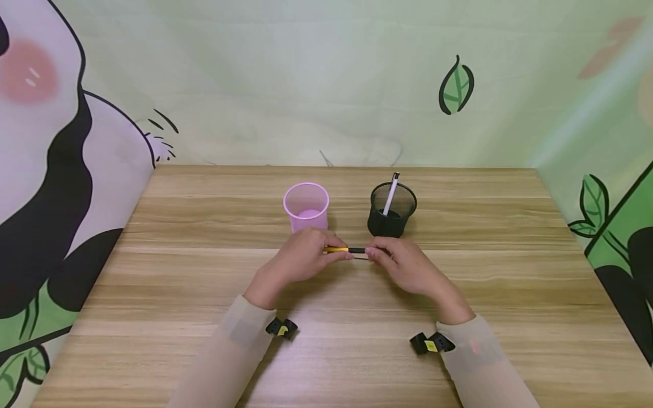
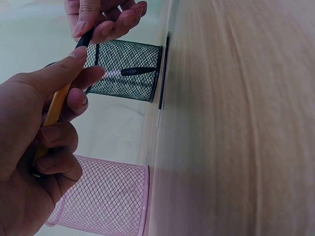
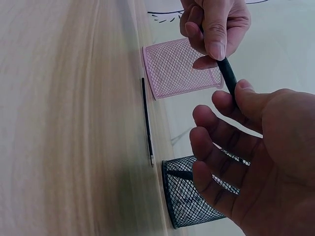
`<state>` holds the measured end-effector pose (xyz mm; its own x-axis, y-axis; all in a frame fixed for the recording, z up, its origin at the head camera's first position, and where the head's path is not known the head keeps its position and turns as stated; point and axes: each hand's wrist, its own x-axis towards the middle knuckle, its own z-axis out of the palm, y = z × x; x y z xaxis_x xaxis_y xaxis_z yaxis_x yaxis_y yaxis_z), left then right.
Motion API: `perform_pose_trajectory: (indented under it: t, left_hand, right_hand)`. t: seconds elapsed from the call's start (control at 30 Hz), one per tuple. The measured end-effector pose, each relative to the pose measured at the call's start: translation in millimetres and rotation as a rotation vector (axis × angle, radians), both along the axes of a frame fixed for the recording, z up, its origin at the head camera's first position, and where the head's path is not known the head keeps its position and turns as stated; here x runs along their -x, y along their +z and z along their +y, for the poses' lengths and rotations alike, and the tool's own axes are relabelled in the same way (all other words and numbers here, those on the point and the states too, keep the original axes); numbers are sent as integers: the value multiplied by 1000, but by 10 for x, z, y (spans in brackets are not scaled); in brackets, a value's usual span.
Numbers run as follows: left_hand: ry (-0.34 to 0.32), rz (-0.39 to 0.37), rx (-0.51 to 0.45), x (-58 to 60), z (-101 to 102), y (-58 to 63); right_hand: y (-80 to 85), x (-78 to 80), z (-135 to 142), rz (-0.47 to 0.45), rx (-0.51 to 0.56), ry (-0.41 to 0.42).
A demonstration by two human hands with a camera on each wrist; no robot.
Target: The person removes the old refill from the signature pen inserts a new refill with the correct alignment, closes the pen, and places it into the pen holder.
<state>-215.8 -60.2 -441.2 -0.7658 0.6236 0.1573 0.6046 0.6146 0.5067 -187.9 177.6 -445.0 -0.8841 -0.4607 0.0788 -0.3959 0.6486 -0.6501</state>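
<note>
My left hand [image 1: 305, 256] grips the yellow barrel of a pen [image 1: 336, 249], fingers curled round it in the left wrist view. At the pen's black end, my right hand [image 1: 406, 265] pinches it between thumb and index finger. The right hand's other fingers are loosely bent and hold nothing, as the right wrist view shows. Beneath the hands a thin dark pen refill [image 2: 164, 73] with a metal tip lies on the table. In the right wrist view, the refill [image 3: 147, 120] lies near the bases of both mesh cups.
Behind the left hand stands a pink mesh cup [image 1: 301, 224]. A black mesh cup [image 1: 384, 228] stands behind the right hand, with a white pen [image 1: 391, 195] leaning in it. The wooden table [image 1: 204, 226] ends at a printed cloth backdrop [image 1: 285, 85].
</note>
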Motion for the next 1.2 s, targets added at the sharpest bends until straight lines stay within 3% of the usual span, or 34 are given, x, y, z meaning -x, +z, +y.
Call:
perform_pose_trajectory:
  t: [0.67,1.2]
  left_hand:
    - [-19,21,-29,-5,5,-5]
    - [28,-46,-46,29,-53,-35]
  right_hand:
    - [43,-17,0,-22,-14,9]
    - [36,-2,22,-54,23,-17]
